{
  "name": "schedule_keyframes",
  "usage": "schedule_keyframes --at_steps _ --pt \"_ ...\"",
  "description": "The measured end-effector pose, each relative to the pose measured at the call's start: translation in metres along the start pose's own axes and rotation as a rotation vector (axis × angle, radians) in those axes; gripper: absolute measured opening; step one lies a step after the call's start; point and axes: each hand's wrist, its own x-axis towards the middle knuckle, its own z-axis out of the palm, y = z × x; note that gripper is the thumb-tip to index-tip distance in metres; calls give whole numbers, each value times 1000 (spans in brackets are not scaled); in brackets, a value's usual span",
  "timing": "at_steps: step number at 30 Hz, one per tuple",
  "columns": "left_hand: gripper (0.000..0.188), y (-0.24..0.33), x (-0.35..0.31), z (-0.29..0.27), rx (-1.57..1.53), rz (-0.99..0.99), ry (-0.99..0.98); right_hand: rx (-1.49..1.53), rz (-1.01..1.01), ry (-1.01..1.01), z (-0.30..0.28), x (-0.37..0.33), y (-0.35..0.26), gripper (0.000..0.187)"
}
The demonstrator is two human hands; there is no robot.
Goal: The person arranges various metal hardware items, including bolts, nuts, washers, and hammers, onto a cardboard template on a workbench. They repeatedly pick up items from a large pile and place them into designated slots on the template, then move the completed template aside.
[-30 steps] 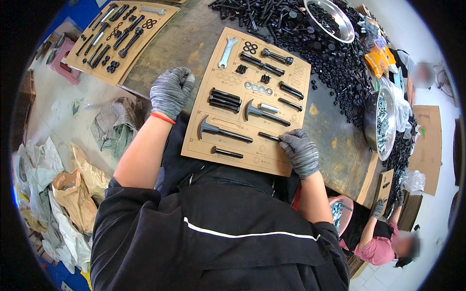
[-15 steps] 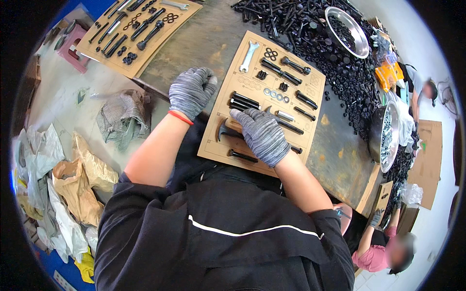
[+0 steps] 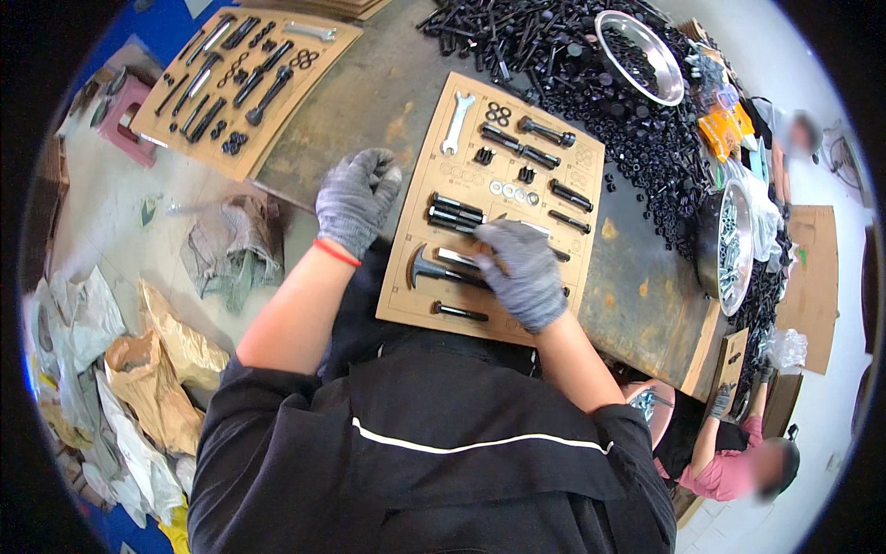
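My right hand, in a grey glove, is over the lower part of a cardboard board; its fingers are blurred and I cannot tell whether they grip anything. By its fingertips lie a silver rod-like piece and a black hammer, partly under the hand. Black bolts lie just above. Beyond the board's left edge, my left hand, also gloved, is raised with its fingers curled; whatever they may hold is hidden. A wrench, washers and other bolts lie on the board.
Loose black bolts and nuts cover the table's far right, with metal bowls among them. A second filled board lies at the far left. Bags lie on the floor at left. A person in pink works at lower right.
The silver piece now shows beside the hammer, where bare board was. My right hand has shifted right and down, off the bolts. The left hand stays curled; the whole view has shifted slightly.
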Motion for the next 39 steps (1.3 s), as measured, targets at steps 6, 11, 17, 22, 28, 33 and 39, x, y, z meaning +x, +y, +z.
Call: schedule_keyframes --at_steps 6,11,17,22,28,33,39 --pt "56 30 -17 19 -867 -168 -200 134 862 425 -14 -66 87 43" --pt "52 51 -10 20 -1079 -270 -319 531 920 552 2 -84 103 46" --pt "42 57 -2 2 -1279 -409 -162 525 885 536 5 -69 79 41" --pt "41 26 8 -6 -1167 -448 -111 480 879 461 -11 -52 79 37" --pt "32 -15 24 9 -251 -105 172 -260 1042 331 -33 1 183 66" --pt "28 -7 25 22 -67 -114 159 -434 1079 387 -39 61 223 66" --pt "25 -7 24 21 -76 -124 163 -397 897 308 -56 53 237 28"
